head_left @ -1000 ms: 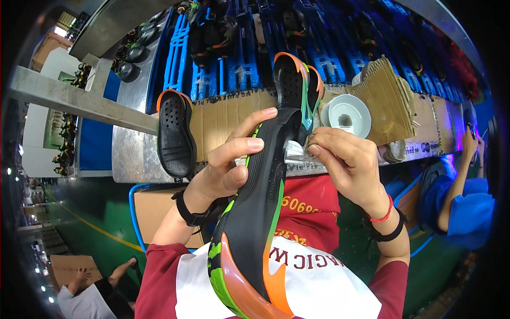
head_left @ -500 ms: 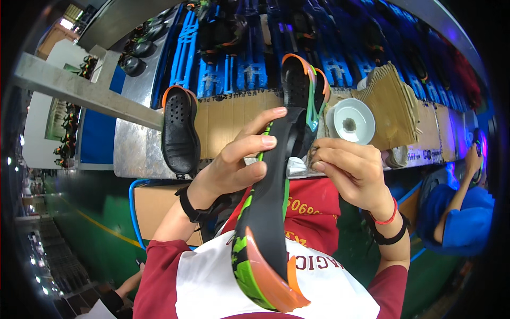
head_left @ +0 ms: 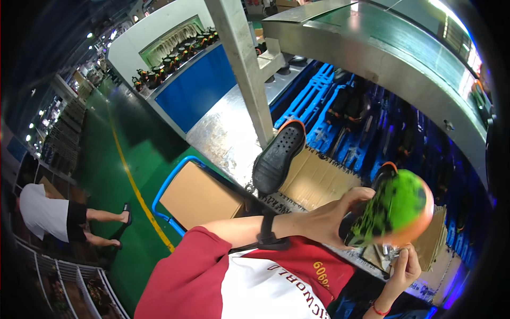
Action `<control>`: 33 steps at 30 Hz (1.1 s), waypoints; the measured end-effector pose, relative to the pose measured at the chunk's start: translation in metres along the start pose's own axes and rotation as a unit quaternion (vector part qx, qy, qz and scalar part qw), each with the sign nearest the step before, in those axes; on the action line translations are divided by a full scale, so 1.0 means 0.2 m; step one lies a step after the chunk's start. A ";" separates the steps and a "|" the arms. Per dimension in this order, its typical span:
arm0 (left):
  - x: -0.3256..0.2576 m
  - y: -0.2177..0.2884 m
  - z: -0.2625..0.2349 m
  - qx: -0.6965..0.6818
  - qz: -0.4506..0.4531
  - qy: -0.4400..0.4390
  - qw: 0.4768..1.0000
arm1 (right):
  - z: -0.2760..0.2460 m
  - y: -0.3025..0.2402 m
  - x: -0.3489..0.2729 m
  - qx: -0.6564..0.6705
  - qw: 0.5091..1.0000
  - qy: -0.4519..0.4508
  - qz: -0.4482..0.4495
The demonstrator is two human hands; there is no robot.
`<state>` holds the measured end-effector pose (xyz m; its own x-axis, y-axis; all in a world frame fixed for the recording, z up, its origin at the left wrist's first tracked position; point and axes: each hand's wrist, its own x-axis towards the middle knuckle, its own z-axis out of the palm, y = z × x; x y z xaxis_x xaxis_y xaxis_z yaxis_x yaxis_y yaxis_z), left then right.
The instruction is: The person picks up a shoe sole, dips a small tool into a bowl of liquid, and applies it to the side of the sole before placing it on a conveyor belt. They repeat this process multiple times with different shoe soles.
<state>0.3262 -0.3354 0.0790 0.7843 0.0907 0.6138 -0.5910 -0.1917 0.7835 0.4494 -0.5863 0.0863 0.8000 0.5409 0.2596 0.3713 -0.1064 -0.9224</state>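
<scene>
A shoe sole (head_left: pixel 398 204) with a green and black patterned underside and an orange rim is raised over the workbench, blurred by motion. My left hand (head_left: pixel 326 220) is shut on it from the left side. Just below the sole's right end is my right hand (head_left: pixel 405 268), its thumb and fingers pinched together; what they hold, if anything, I cannot make out. Small whitish crumpled material (head_left: pixel 387 252) shows beside those fingertips. On the bench to the left lies a black sole (head_left: pixel 279 158) with round holes. Part of another orange-edged sole (head_left: pixel 385 171) shows behind the raised one.
Flattened cardboard (head_left: pixel 313 178) covers part of the metal bench (head_left: pixel 218 133). A grey post (head_left: pixel 241 69) rises by the black sole. Behind are blue racks (head_left: pixel 313 98) and a metal housing (head_left: pixel 372 53). A carton (head_left: pixel 197 195) stands in a blue frame; a person (head_left: pixel 48 212) bends at far left.
My view has swung left. The sole has turned from showing its black inside to its green underside, still in my left hand. The white bowl has gone out of sight.
</scene>
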 end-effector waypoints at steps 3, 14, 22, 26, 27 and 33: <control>0.00 0.07 0.01 0.028 -0.099 0.011 0.995 | -0.03 -0.04 -0.08 0.024 0.991 0.119 0.063; 0.80 0.21 0.13 -0.325 -0.063 -0.006 0.943 | -0.10 -0.05 -0.22 0.120 0.965 0.209 0.105; 1.15 0.23 0.14 -0.297 -0.169 0.006 0.940 | -0.12 -0.05 -0.24 0.111 0.971 0.191 0.092; 0.59 0.02 0.08 -0.039 -0.192 0.034 0.980 | -0.08 -0.03 -0.19 0.061 0.983 0.161 0.066; 0.44 -0.07 0.02 0.006 -0.220 0.047 0.974 | -0.07 -0.02 -0.17 0.042 0.986 0.156 0.047; -0.07 -0.31 -0.13 0.279 -0.392 0.025 0.876 | -0.01 0.02 -0.01 -0.139 0.984 0.102 -0.051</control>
<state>0.3465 -0.2992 0.0239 0.8907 0.4479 -0.0772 0.3205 -0.4984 0.8055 0.4501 -0.5904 0.0823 0.8195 0.3856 0.4240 0.5460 -0.3002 -0.7822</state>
